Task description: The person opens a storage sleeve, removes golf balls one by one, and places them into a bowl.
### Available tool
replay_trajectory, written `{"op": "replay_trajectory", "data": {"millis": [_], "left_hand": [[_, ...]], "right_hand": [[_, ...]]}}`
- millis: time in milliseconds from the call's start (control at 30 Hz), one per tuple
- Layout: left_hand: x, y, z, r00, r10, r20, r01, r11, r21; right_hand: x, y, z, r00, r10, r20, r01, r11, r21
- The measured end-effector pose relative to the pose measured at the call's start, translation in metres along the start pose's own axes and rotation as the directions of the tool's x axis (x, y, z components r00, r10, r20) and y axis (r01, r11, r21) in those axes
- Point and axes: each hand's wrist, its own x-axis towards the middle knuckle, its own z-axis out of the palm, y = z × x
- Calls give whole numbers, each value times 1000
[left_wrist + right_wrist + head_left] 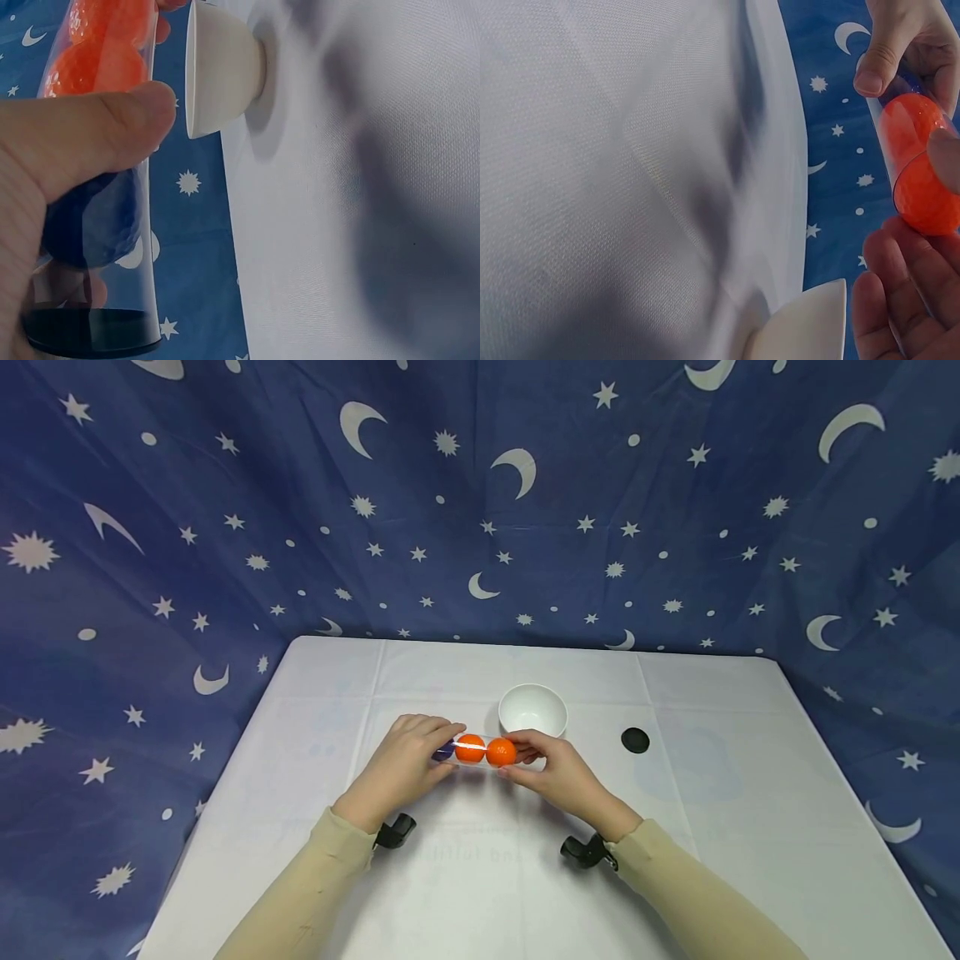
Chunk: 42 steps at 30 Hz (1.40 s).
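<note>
A clear tube (142, 292) with a dark end holds a dark blue golf ball (97, 217) and an orange golf ball (470, 748). A second orange golf ball (501, 752) is at the tube's right end, partly outside its rim. My left hand (408, 760) grips the tube round its blue-ball part, thumb across the front. My right hand (558, 772) holds the end ball between thumb and fingers; in the right wrist view its fingers (907, 292) lie just below that ball. The tube is held above the table, lying nearly level in the head view.
A white bowl (533, 710) stands just behind my right hand on the white-covered table (465, 893). Farther right lies a flat black disc (635, 740). A blue cloth (420, 468) with moons and stars hangs behind the table.
</note>
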Motion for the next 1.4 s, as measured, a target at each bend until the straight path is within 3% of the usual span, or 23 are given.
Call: {"op": "replay_trajectory", "data": {"millis": [400, 833, 1033, 1400], "left_hand": [[-1, -3, -1, 998, -51, 33, 52, 997, -52], [-2, -6, -1, 998, -53, 26, 55, 996, -75], [-4, -7, -1, 997, -63, 39, 66, 995, -73], [-6, -7, -3, 997, -68, 38, 70, 995, -74]], "right_hand": [[-1, -1, -10, 997, -69, -46, 67, 997, -49], [10, -1, -47, 983, -99, -154, 80, 989, -124], [22, 5, -56, 984, -79, -159, 56, 988, -141], [46, 23, -55, 993, 36, -117, -55, 985, -166]]}}
